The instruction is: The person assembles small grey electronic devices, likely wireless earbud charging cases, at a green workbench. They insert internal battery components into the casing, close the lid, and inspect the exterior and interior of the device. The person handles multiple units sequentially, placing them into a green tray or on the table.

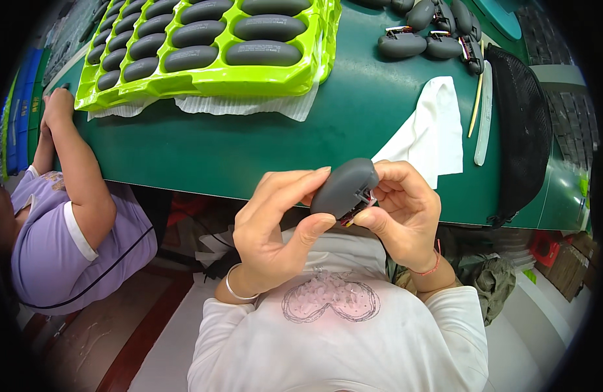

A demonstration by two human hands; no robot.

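Note:
A dark grey oval plastic housing (344,186) is held up in front of my chest, just off the table's near edge. Its lower right side is open and shows small wires and inner parts. My left hand (275,219) is closed on its left side, thumb below and fingers above. My right hand (403,202) pinches at the open side, its thumb and forefinger by the wires. Exactly what the right fingertips grip is partly hidden.
A bright green tray (203,85) of similar housings sits at the back left. Several opened housings (403,44) lie back right. A white cloth (442,124), a thin stick (475,108), a pale strip (483,117) and a black mesh pouch (520,130) lie to the right. Another person (79,228) sits left.

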